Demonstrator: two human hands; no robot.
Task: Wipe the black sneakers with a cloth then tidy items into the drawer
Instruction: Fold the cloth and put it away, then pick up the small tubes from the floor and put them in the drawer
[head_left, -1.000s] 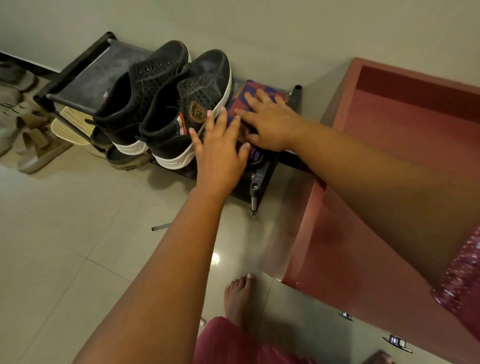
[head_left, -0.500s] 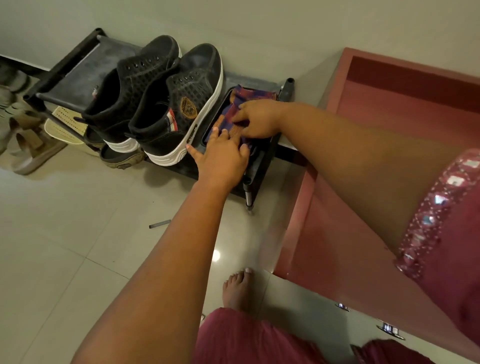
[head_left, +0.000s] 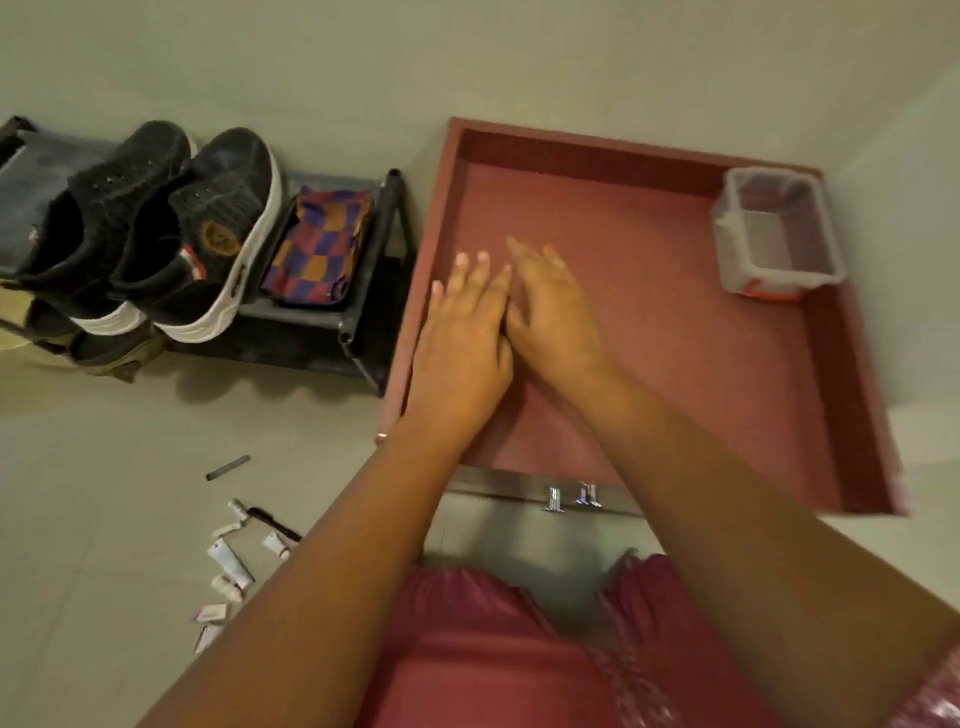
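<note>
The pair of black perforated sneakers with white soles (head_left: 156, 228) is seen on the dark low shoe rack (head_left: 332, 317), the folded checked cloth (head_left: 319, 249) just beside it. Over the open maroon drawer (head_left: 675, 322), the left hand (head_left: 462, 343) and right hand (head_left: 556, 317) are held flat, fingers straight, holding nothing. A clear plastic tub (head_left: 779, 234) is set in the drawer's far corner; small tubes (head_left: 234, 561) are scattered on the tiled floor (head_left: 104, 519).

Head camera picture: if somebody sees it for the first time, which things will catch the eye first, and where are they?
First come the left hand and the right hand, flat and side by side above the open red drawer, which holds only a clear plastic box in its far right corner. To the left, the black sneakers stand on a black rack beside a folded checkered cloth.
</note>
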